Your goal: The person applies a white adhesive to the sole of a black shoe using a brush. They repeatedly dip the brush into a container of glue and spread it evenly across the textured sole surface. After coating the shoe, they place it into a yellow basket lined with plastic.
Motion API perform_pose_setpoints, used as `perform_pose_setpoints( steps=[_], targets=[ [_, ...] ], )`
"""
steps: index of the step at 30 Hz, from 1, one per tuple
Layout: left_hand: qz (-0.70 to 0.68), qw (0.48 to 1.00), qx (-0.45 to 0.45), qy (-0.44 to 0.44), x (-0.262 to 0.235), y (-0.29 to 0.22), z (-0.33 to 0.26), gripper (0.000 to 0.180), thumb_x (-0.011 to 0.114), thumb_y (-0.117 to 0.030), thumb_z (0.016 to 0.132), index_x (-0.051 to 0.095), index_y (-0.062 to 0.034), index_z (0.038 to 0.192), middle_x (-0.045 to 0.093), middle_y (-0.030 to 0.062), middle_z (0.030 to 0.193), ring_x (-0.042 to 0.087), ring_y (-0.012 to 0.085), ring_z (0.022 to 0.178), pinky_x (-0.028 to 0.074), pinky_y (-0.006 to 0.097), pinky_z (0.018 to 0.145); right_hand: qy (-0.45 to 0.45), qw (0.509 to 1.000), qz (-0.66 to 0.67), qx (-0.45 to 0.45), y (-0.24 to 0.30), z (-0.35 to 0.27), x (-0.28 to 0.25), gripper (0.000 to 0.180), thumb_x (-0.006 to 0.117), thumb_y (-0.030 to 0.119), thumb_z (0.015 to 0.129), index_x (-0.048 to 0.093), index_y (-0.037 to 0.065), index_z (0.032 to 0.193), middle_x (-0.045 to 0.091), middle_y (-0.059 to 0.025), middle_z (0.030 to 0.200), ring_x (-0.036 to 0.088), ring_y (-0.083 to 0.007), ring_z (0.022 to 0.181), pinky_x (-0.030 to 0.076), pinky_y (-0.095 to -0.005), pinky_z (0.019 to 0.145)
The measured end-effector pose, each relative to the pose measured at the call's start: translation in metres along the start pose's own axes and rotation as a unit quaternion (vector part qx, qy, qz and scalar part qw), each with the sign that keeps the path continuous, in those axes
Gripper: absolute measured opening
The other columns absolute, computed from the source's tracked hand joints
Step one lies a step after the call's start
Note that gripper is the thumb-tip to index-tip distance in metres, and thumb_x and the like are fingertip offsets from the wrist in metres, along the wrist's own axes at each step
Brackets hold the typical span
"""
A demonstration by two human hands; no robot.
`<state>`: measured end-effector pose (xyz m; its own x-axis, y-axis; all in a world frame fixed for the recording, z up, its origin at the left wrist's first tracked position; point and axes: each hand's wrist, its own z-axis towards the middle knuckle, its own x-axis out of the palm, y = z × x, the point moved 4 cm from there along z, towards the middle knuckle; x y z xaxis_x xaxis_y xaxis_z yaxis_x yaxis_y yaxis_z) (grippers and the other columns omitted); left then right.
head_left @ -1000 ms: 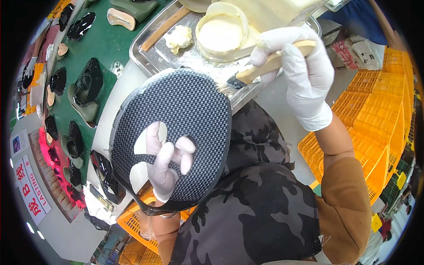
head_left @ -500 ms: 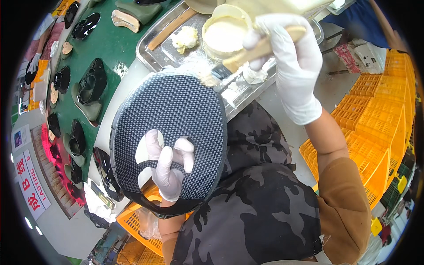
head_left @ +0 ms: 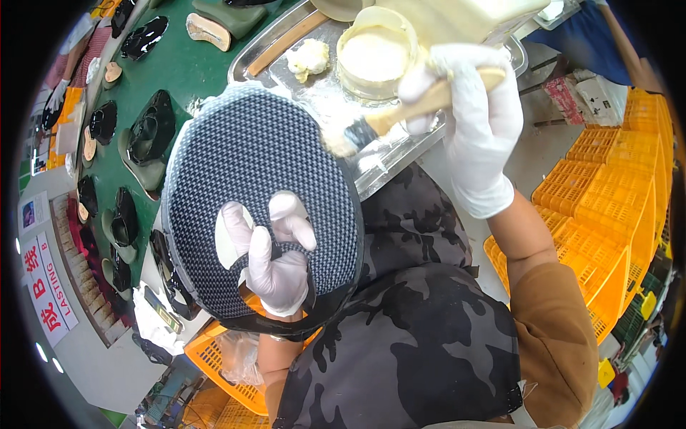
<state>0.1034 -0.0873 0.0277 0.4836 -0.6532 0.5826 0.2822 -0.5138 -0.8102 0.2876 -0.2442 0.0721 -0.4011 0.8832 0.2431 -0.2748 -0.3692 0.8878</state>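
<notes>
Gloved in white, my left hand [head_left: 275, 275] reaches up through the opening of a shoe upper [head_left: 261, 150] and holds it. The upper has a black-and-grey woven inner side facing me, with a whitish coating along its far rim. My gloved right hand [head_left: 477, 129] is closed around the wooden handle of a brush [head_left: 400, 113]. Its pale bristles touch the upper's right edge. Behind the brush, a round tub [head_left: 375, 57] of cream-coloured paste stands on a metal tray [head_left: 268, 37].
A paste-smeared lump [head_left: 309, 59] and a wooden stick [head_left: 289, 41] lie on the tray. Black shoe uppers [head_left: 151, 132] and shoe lasts line the green belt [head_left: 189, 68] at left. Orange crates [head_left: 593, 179] are stacked at right; another crate [head_left: 221, 361] sits below the table edge.
The brush has moved down along the upper's right edge. My left hand has shifted the upper, its far end now higher and further left. My left fingers have spread more.
</notes>
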Motion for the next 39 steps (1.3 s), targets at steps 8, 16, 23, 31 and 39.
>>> perform_pose_setpoints(
  steps=[8, 16, 23, 31, 39],
  targets=[
    [0.043, 0.998, 0.043, -0.027, -0.002, 0.005, 0.000, 0.050, 0.042, -0.012, 0.090, 0.027, -0.0164, 0.138, 0.055, 0.0169, 0.110, 0.054, 0.0222, 0.072, 0.047, 0.029, 0.062, -0.109, 0.990, -0.021, -0.084, -0.003, 0.014, 0.001, 0.012, 0.046, 0.008, 0.093, 0.048, -0.001, 0.100, 0.061, -0.0129, 0.086, 0.061, -0.0126, 0.069, 0.050, -0.0207, 0.052],
    [0.051, 0.991, 0.110, -0.047, -0.037, 0.001, 0.005, 0.035, 0.052, -0.006, 0.087, 0.041, -0.0002, 0.120, 0.048, 0.0187, 0.120, 0.057, 0.0263, 0.090, 0.050, 0.033, 0.078, 0.007, 0.995, 0.031, 0.094, 0.004, -0.004, 0.002, 0.013, 0.048, 0.010, 0.092, 0.045, 0.001, 0.101, 0.061, -0.0102, 0.079, 0.060, -0.0102, 0.063, 0.048, -0.0170, 0.048],
    [0.204, 0.960, 0.188, -0.019, -0.028, 0.002, 0.006, 0.036, 0.042, -0.009, 0.091, 0.036, -0.0084, 0.126, 0.047, 0.0262, 0.122, 0.060, 0.0258, 0.078, 0.049, 0.035, 0.080, -0.055, 0.998, 0.003, 0.007, 0.007, 0.008, 0.003, 0.018, 0.044, 0.009, 0.094, 0.047, 0.000, 0.108, 0.061, -0.0110, 0.076, 0.059, -0.0123, 0.058, 0.048, -0.0200, 0.049],
    [0.296, 0.874, 0.387, 0.005, 0.002, -0.006, 0.025, 0.041, 0.040, -0.007, 0.090, 0.028, -0.0075, 0.130, 0.056, 0.0302, 0.104, 0.061, 0.0269, 0.070, 0.047, 0.042, 0.084, 0.087, 0.990, -0.008, 0.114, 0.011, -0.012, 0.016, 0.010, 0.044, 0.006, 0.092, 0.045, 0.005, 0.102, 0.061, -0.0077, 0.074, 0.053, -0.0053, 0.052, 0.041, -0.0142, 0.045],
    [0.320, 0.729, 0.605, 0.029, 0.014, -0.009, 0.033, 0.038, 0.033, -0.002, 0.092, 0.032, 0.0060, 0.129, 0.061, 0.0292, 0.093, 0.065, 0.0315, 0.083, 0.050, 0.036, 0.086, 0.141, 0.983, -0.097, -0.067, 0.014, -0.006, 0.025, 0.017, 0.047, 0.002, 0.091, 0.043, 0.001, 0.107, 0.060, -0.0092, 0.083, 0.057, -0.0077, 0.066, 0.043, -0.0156, 0.050]
  ],
)
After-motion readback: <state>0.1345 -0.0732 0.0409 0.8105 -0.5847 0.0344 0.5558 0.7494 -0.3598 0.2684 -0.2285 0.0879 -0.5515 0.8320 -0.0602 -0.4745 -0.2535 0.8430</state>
